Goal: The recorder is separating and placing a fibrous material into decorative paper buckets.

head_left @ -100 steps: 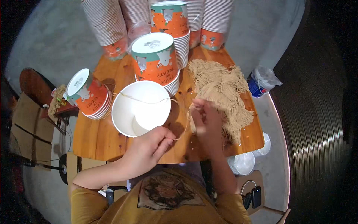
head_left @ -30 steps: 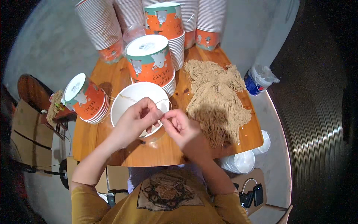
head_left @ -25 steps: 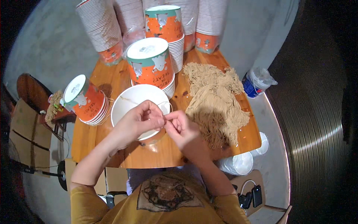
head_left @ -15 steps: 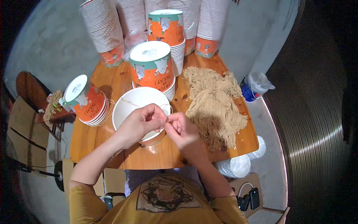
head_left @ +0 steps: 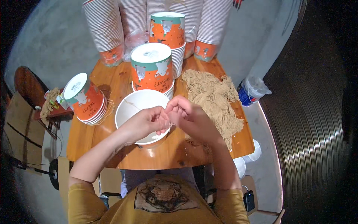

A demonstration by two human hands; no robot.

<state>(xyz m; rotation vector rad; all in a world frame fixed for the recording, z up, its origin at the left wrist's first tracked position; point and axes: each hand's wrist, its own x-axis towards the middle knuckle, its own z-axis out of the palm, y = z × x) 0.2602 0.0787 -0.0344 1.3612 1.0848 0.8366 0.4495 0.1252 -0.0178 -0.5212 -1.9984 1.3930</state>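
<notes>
An open white paper bucket (head_left: 125,112) stands upright near the front of the table, with a thin tan cord (head_left: 131,103) lying against its inner wall. Over its right rim my two hands meet at the fingertips. My left hand (head_left: 149,120) is closed in a pinch on the cord's end. Beside it, my right hand (head_left: 188,115) has its fingers curled together at the same spot; the cord between them is barely visible. To the right lies a big bundle of tan cord (head_left: 214,97), partly behind my right hand.
Upside-down orange bucket stacks stand behind (head_left: 153,72) and at the left (head_left: 84,99), the left one with cord loops (head_left: 109,108). Tall wrapped bucket stacks (head_left: 102,30) line the back of the wooden table (head_left: 149,162). A blue pail (head_left: 248,93) is off its right edge.
My right hand has risen and turned, its fingers now curled higher beside my left hand. The left hand has shifted slightly right. The view has moved a little.
</notes>
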